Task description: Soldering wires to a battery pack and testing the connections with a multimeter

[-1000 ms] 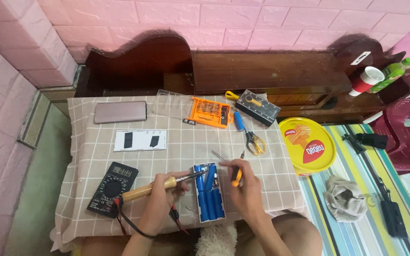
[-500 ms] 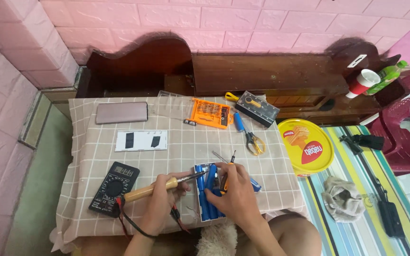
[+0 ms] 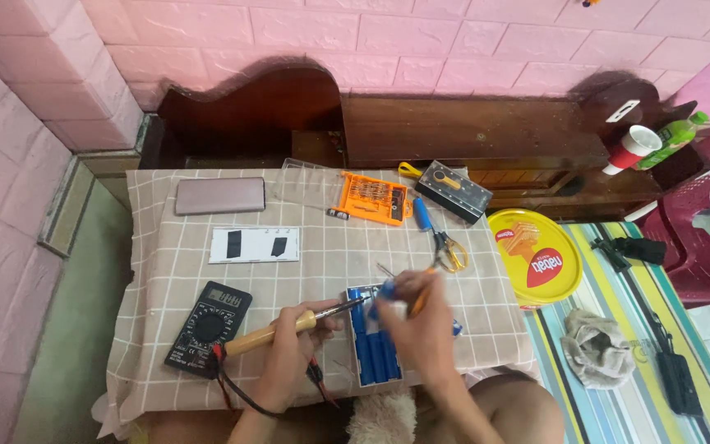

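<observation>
A blue battery pack lies at the table's near edge. The left hand, fingers wrapped round a wooden-handled soldering iron, points its tip at the pack's far end. The right hand, blurred, pinches a thin orange tool there. A black multimeter lies left; an orange bit case farther back.

Centred near the table's front edge: blue rectangular battery pack. Left of it, black digital multimeter; behind it, orange plastic screwdriver case; right-behind, yellow-handled scissors.
</observation>
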